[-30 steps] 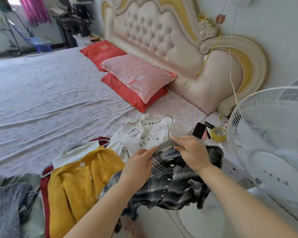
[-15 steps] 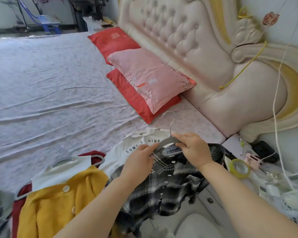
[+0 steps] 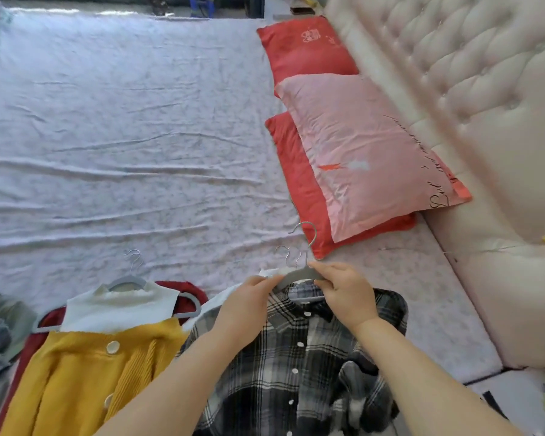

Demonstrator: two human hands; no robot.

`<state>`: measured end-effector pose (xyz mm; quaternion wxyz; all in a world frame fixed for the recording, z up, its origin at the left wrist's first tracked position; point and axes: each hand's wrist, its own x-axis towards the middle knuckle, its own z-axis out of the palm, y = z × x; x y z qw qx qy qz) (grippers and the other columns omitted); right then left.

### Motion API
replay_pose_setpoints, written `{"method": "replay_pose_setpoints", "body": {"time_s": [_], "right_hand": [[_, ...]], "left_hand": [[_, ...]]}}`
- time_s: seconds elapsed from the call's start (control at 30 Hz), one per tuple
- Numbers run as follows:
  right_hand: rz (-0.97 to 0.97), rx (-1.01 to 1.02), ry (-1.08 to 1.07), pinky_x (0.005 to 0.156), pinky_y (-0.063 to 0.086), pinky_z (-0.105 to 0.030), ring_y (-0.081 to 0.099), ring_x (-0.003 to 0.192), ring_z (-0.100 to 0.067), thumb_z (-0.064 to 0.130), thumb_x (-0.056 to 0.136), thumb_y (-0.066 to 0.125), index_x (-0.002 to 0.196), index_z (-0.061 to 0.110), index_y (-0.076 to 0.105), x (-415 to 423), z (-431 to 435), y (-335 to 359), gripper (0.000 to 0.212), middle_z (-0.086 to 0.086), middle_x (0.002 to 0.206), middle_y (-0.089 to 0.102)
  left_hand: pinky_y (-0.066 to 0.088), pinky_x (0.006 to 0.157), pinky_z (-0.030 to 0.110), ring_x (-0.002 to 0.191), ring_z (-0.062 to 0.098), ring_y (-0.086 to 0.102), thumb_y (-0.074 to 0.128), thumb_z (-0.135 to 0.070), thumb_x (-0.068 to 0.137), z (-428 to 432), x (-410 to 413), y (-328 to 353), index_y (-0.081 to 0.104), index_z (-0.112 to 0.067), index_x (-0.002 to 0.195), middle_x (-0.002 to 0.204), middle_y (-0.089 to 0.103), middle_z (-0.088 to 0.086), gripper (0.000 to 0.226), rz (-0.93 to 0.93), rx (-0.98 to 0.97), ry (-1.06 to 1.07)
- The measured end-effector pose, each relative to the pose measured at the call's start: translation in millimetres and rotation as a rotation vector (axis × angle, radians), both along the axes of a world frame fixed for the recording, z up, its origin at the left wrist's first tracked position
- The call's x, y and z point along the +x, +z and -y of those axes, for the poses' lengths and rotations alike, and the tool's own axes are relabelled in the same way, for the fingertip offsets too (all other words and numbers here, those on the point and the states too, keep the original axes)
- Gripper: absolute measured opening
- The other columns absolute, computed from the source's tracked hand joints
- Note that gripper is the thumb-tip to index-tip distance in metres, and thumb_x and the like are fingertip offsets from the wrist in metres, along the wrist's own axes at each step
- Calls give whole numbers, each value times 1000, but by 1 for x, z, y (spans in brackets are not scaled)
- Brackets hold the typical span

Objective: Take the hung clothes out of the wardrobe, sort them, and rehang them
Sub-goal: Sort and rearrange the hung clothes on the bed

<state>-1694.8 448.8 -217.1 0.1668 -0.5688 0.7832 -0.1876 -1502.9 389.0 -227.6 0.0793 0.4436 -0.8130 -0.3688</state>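
Plaid shirt [image 3: 296, 366] lay at the bed [image 3: 123, 136] edge, left hand [image 3: 246, 306] and right hand [image 3: 346, 294] pinching its grey hanger [image 3: 296, 273]; its hook risked snagging the neighbouring hanger's.

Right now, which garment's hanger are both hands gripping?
The black-and-white plaid shirt's grey hanger, pinched by left hand and right hand; the yellow cardigan lies untouched.

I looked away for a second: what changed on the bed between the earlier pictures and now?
The view tipped down and left, so the fan and nightstand clutter left the picture. Both hands, left hand and right hand, still hold the grey hanger of the plaid shirt. The yellow cardigan stayed put.
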Motion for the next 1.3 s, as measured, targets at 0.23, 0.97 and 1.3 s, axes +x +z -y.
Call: {"method": "replay_pose_setpoints", "body": {"time_s": [0.23,0.97,1.3], "right_hand": [[-22,231,33,69,43,-29,50,104,-21,16,89,56,126,28,54,-22,65,-96,38,0,111,57],[35,405,426,106,34,-33,35,128,-20,30,92,53,138,18,37,89,70,-59,50,-1,136,42],[-40,359,740,105,33,-32,32,131,-20,29,91,53,141,20,30,275,59,-4,56,0,143,36]], "left_hand": [[37,98,28,127,21,38,44,-8,91,26,-17,-73,27,-29,143,146,31,-2,59,191,86,131],[41,95,33,121,19,43,51,-28,90,23,110,-20,29,-21,140,137,40,-2,55,462,63,380],[38,97,39,124,23,42,53,-33,88,-63,315,40,32,-23,138,139,42,-1,55,568,55,773]]}}
